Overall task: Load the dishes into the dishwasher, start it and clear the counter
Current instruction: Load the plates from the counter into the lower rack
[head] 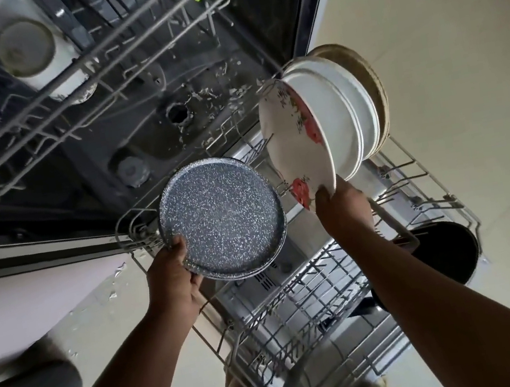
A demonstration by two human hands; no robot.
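Right hand (pixel 339 209) is pinching the floral plate (pixel 293 149), which is standing on edge toward 12 o'clock in the lower rack (pixel 425 171); left hand (pixel 172 274) is gripping the speckled plate (pixel 222 217) at 9 o'clock.

One view only, head-worn and wide-angle. Looks steeply down from above onto the pulled-out lower rack (pixel 300 314) of the open dishwasher (pixel 139 118), close in, forearms entering from the bottom edge, pale floor (pixel 466 90) at right.
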